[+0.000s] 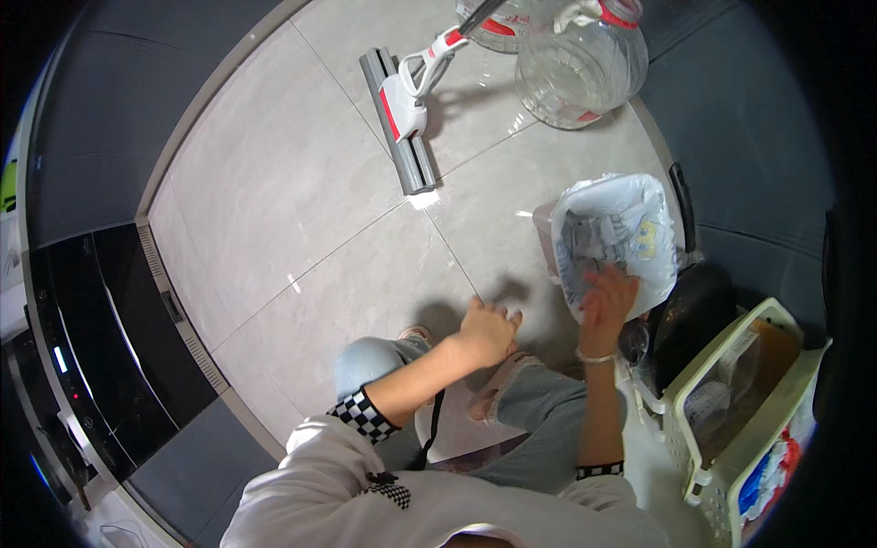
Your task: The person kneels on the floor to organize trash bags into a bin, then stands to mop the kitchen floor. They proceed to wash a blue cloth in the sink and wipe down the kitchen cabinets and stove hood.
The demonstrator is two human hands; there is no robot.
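Observation:
My left hand (489, 333) hovers over my knees, palm down and fingers loosely bent with gaps between them. Nothing shows in it, though its palm is hidden. My right hand (608, 301), a bracelet at its wrist, is over the near rim of a waste bin (545, 233). Its fingers are spread and slightly blurred, with no object visible between them. A whitish plastic bag (654, 205) with a yellow printed figure lines the bin. Some crumpled, see-through waste (599, 236) lies inside; I cannot tell what it is.
A sponge mop (404, 113) rests on the tiled floor (274, 205). Two large clear plastic jugs (575, 75) (493, 31) stand beyond the bin. To the right are a dark pan (692, 322) and a cream plastic storage rack (726, 356). Dark cabinets (740, 137) border the floor.

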